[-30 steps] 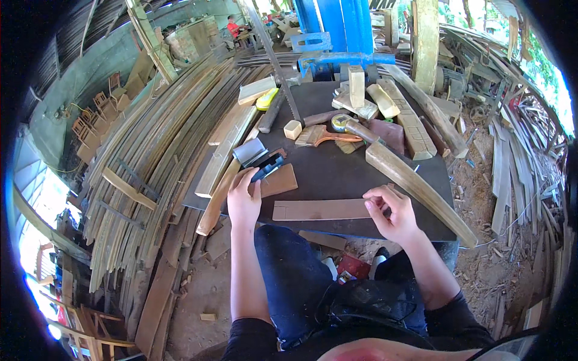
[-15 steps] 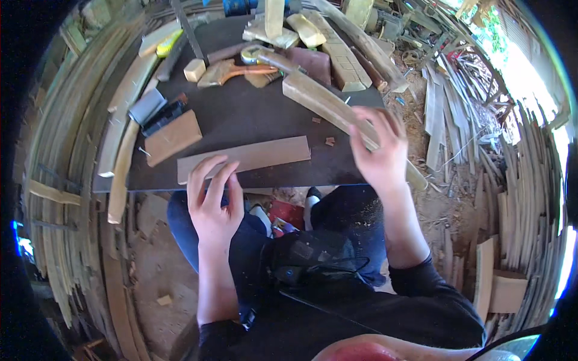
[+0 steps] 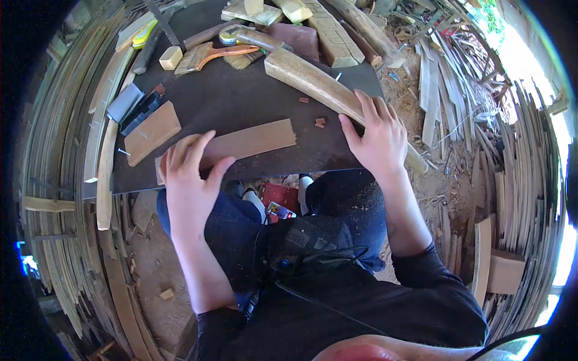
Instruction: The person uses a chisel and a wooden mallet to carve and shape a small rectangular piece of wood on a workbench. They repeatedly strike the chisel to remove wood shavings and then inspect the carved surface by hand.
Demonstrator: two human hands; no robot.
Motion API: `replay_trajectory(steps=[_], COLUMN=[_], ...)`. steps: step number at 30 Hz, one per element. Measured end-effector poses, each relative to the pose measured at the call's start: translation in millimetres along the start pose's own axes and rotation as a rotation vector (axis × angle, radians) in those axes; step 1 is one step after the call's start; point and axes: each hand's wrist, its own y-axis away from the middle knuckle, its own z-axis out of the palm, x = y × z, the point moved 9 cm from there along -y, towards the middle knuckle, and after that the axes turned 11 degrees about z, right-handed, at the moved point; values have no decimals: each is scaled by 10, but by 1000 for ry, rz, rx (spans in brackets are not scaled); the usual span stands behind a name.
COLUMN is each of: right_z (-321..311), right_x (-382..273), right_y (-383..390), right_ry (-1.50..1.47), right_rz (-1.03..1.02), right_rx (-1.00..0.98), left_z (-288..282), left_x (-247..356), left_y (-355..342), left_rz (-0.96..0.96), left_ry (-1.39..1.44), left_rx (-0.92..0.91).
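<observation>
My left hand [image 3: 191,165] is over the left end of a thin, flat wooden strip [image 3: 256,139] near the table's front edge. Its fingers are bent but apart, with the thumb spread away; whether the fingertips press on the strip is hard to tell. My right hand [image 3: 380,133] lies over a long wooden bar [image 3: 316,81] that slants across the table's right side. Thumb and fingers there are spread, not wrapped round the bar. Beyond the left hand sit a short brown board [image 3: 153,133], a black tool [image 3: 139,114] and a grey block [image 3: 125,102].
Across the dark table [image 3: 241,99] lie a brush [image 3: 208,55], a tape measure [image 3: 230,35], a saw blade [image 3: 164,24], a small wood block [image 3: 171,58] and a thick timber [image 3: 334,39]. Small wood chips [image 3: 320,123] are scattered near the bar. Stacked planks [image 3: 57,150] stand at both sides.
My left hand has moved forward and left over the strip's end, its thumb spreading wider. The right hand stays by the bar. The whole view has shifted slightly.
</observation>
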Motion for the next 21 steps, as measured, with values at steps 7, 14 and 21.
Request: replay_trajectory(steps=[7,14,21], right_z=[-18,-33,-50], right_x=[-15,17,-15], right_y=[-8,4,23], right_ry=[12,12,16], right_rz=[0,14,15], right_rx=[14,18,35], left_z=[-61,-46,116], left_x=[121,470,380], left_y=[-102,-360,-296], left_rz=[98,167,162], left_ry=[-63,52,56], left_rx=[16,41,-21])
